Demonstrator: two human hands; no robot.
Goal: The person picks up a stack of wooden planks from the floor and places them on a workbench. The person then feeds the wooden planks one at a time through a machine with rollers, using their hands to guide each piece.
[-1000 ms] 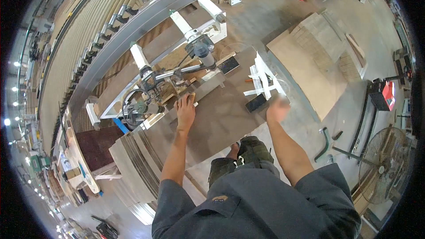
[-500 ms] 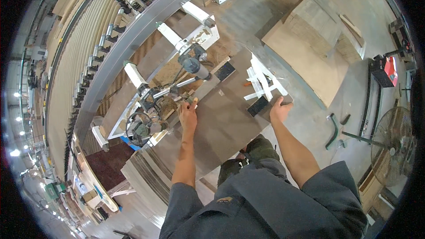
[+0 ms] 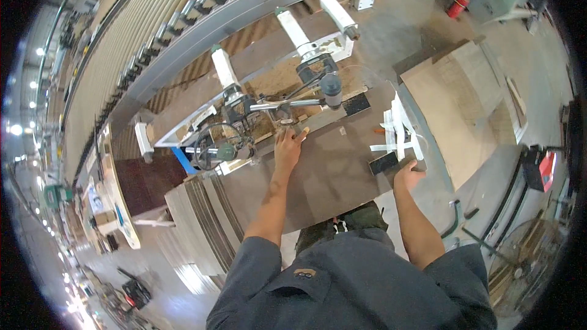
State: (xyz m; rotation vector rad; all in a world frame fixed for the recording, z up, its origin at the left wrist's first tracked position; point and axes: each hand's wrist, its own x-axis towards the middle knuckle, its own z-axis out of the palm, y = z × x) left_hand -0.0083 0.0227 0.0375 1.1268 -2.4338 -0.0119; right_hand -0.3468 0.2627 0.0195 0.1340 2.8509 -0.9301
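A broad brown board or panel (image 3: 330, 174) lies in front of me, beneath a machine with white arms and a grey cylindrical motor (image 3: 331, 90). My left hand (image 3: 288, 150) rests at the board's far edge, beside the machine's metal fence. Its fingers are bent and its thumb stands apart; nothing held shows. At the near right corner my right hand (image 3: 408, 178) is closed round the board's edge, its underside hidden. One black rectangular pad (image 3: 383, 163) lies beside that hand, another black pad (image 3: 357, 104) by the fence. White strips (image 3: 398, 127) lie crossed just beyond the right hand.
A roller conveyor (image 3: 177, 15) runs behind the machine. Stacked boards (image 3: 205, 220) stand at near left. Brown sheets (image 3: 458, 113) lie on a low stack at right. A fan (image 3: 520, 263), a red and black box (image 3: 541, 168) and a fire extinguisher (image 3: 458, 5) are on the right.
The view has turned, so the machine and board appear further right and more level. Both hands stay at nearly the same places on the board.
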